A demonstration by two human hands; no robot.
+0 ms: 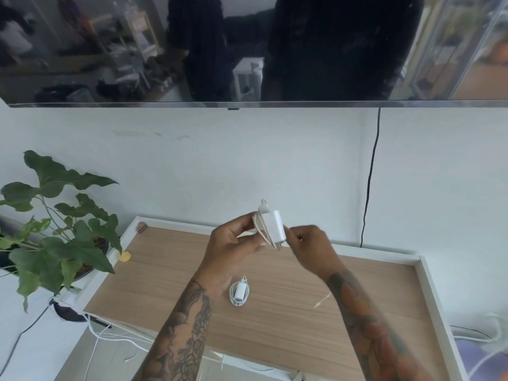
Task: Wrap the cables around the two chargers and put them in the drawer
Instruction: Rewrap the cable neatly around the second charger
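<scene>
I hold a white square charger (pixel 275 225) up over the open drawer. Its pale cable (pixel 263 232) is looped around the charger's left side. My left hand (pixel 233 243) grips the charger and the loops from the left. My right hand (pixel 309 244) pinches the charger's lower right corner. A second, smaller white charger (pixel 239 293) lies on the wooden drawer bottom (pixel 288 306) below my hands, with its white cable coiled around it.
The drawer has a white rim (pixel 433 292). A leafy potted plant (pixel 59 237) stands to the left. Loose white cables (pixel 110 334) trail off the drawer's near left corner. A black cord (pixel 369 182) hangs down the wall from a screen (pixel 247 50) above.
</scene>
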